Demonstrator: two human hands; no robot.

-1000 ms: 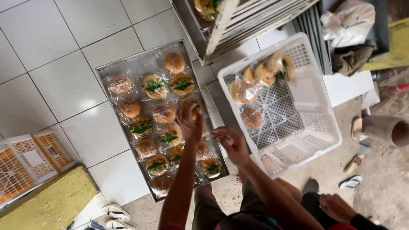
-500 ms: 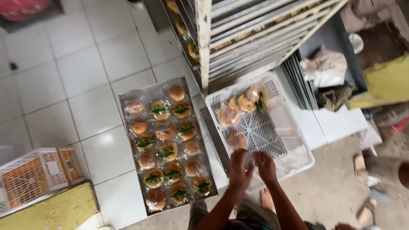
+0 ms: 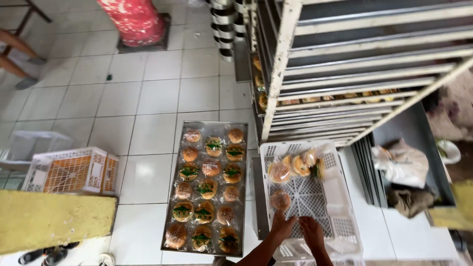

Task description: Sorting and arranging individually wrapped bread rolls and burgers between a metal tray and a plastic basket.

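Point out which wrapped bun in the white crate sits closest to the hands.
The lone wrapped bun lying by itself on the white crate's mesh floor, just above the left hand. The other buns are bunched together at the crate's far end.

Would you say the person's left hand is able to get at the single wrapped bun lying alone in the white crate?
Probably yes. The left hand sits just below the lone wrapped bun over the white crate, whose top is open, and nothing lies between them.

White tiled floor point(image 3: 148, 103), daylit. Metal tray rack point(image 3: 354, 64) upper right; yellow ledge point(image 3: 54, 221) lower left.
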